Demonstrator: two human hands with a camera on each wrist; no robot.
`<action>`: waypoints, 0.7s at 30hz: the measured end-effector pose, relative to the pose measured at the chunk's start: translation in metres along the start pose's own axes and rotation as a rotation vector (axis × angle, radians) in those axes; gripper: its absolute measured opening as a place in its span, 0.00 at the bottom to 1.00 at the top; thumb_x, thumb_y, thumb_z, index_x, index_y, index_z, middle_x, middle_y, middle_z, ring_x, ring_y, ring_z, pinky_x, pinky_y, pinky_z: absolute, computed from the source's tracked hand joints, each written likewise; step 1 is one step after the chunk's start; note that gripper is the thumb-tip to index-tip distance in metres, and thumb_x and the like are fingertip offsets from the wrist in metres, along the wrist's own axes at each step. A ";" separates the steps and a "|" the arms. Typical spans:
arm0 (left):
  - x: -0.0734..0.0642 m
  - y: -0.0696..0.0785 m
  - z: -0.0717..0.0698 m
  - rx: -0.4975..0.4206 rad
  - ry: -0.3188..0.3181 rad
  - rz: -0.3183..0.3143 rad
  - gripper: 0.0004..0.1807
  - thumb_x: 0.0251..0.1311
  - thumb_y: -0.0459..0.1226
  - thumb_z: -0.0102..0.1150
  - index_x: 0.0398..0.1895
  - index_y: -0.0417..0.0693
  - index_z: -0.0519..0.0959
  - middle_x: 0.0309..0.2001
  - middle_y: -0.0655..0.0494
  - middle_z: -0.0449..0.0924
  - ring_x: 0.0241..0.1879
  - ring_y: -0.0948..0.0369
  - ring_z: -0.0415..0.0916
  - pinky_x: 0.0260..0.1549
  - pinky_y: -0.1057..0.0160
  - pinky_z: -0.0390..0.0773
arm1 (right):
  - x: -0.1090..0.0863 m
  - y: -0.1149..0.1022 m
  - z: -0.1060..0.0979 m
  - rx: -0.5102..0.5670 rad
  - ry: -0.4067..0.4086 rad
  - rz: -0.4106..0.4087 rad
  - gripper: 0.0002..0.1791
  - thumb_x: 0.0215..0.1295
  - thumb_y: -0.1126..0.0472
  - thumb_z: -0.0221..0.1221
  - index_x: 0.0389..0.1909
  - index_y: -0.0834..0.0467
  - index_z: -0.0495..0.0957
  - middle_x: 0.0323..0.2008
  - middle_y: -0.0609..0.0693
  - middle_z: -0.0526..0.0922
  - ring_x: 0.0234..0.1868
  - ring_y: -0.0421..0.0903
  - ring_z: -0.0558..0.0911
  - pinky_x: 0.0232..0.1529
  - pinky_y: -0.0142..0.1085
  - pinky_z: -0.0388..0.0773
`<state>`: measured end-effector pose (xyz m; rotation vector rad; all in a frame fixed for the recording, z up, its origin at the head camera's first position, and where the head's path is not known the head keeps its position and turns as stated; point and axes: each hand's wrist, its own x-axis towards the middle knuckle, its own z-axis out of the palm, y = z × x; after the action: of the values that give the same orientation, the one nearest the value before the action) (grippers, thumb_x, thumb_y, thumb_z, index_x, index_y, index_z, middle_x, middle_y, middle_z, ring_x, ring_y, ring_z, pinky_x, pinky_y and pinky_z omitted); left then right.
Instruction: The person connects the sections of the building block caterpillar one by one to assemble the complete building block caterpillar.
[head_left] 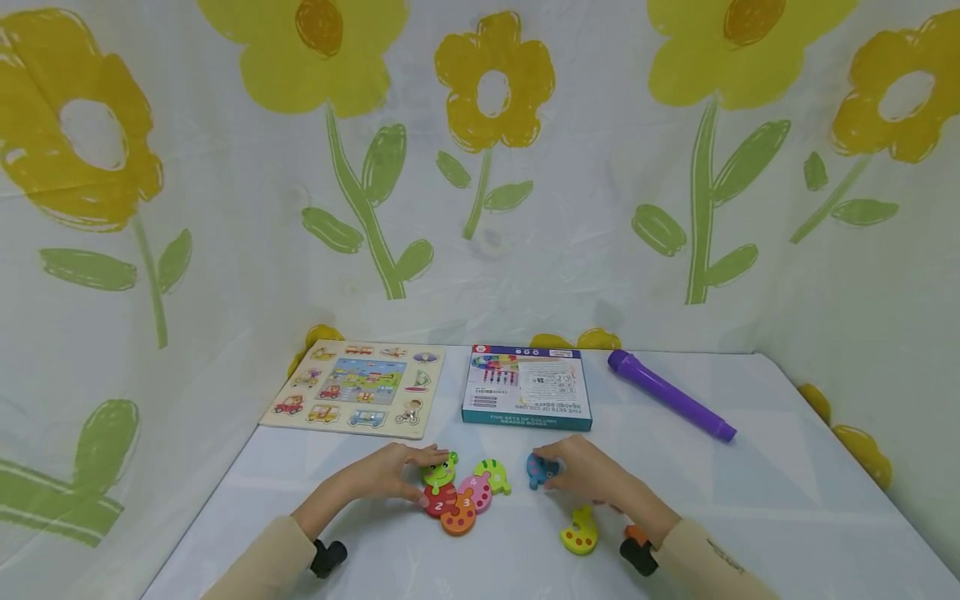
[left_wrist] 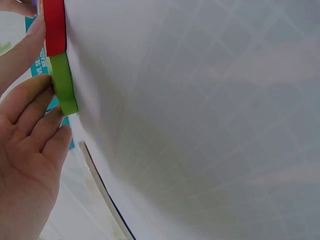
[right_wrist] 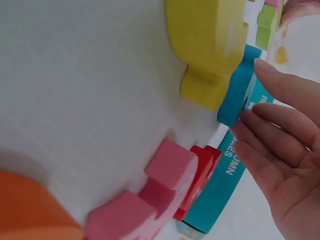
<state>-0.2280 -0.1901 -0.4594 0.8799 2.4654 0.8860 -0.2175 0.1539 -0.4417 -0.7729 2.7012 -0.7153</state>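
Observation:
In the head view, my left hand [head_left: 386, 472] spans the end of a caterpillar puzzle, fingers at its green smiling head [head_left: 437, 475] and thumb at the red piece [head_left: 441, 501] numbered 2. Joined on from there are an orange piece [head_left: 458, 520] numbered 3, a pink piece [head_left: 477, 493] and a light green piece [head_left: 492, 476]. The left wrist view shows fingertips against the green head [left_wrist: 61, 82]. To the right, my right hand [head_left: 588, 468] pinches a blue puzzle piece [head_left: 538, 471], apart from the chain. The right wrist view shows the blue piece [right_wrist: 239, 90] standing between thumb and fingers.
A yellow piece [head_left: 581, 533] lies below my right hand; pink [right_wrist: 165, 185], red [right_wrist: 200, 175] and orange [right_wrist: 35, 210] pieces are partly hidden by that arm in the head view. Behind stand a vehicle puzzle board [head_left: 341, 417], a flat box [head_left: 525, 414] and a purple microphone-shaped stick [head_left: 671, 396].

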 end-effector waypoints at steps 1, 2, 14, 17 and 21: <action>0.000 0.000 0.000 0.003 0.001 0.003 0.36 0.50 0.39 0.73 0.65 0.50 0.72 0.67 0.56 0.68 0.70 0.51 0.57 0.65 0.46 0.61 | 0.001 -0.001 0.000 0.000 -0.003 0.001 0.28 0.52 0.61 0.71 0.55 0.62 0.79 0.54 0.56 0.81 0.47 0.45 0.81 0.49 0.41 0.81; 0.000 0.000 0.000 0.003 0.001 0.006 0.36 0.50 0.39 0.73 0.65 0.50 0.72 0.67 0.55 0.68 0.70 0.50 0.57 0.65 0.46 0.61 | 0.002 -0.001 0.000 -0.002 -0.003 -0.001 0.27 0.52 0.61 0.71 0.55 0.62 0.79 0.54 0.56 0.81 0.49 0.46 0.81 0.51 0.42 0.80; 0.001 0.002 -0.001 0.006 0.001 -0.005 0.36 0.49 0.37 0.73 0.65 0.50 0.72 0.67 0.56 0.67 0.70 0.51 0.57 0.66 0.46 0.60 | 0.005 -0.005 0.000 -0.006 -0.055 -0.038 0.25 0.54 0.61 0.71 0.54 0.60 0.81 0.51 0.53 0.83 0.52 0.48 0.81 0.52 0.42 0.79; 0.001 0.002 -0.001 0.005 0.000 -0.013 0.36 0.49 0.37 0.73 0.65 0.50 0.72 0.67 0.56 0.67 0.70 0.51 0.57 0.66 0.46 0.60 | 0.002 -0.007 0.000 0.008 -0.071 -0.038 0.24 0.54 0.62 0.70 0.54 0.59 0.81 0.52 0.52 0.83 0.53 0.48 0.80 0.53 0.42 0.79; 0.000 0.003 0.000 0.006 0.000 -0.010 0.36 0.49 0.37 0.73 0.65 0.50 0.72 0.67 0.56 0.68 0.70 0.51 0.57 0.66 0.46 0.60 | -0.003 -0.007 -0.001 0.013 -0.068 -0.028 0.24 0.54 0.62 0.70 0.55 0.59 0.80 0.52 0.53 0.82 0.46 0.46 0.80 0.44 0.34 0.81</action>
<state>-0.2271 -0.1884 -0.4572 0.8683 2.4719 0.8756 -0.2125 0.1501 -0.4368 -0.8185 2.6271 -0.6997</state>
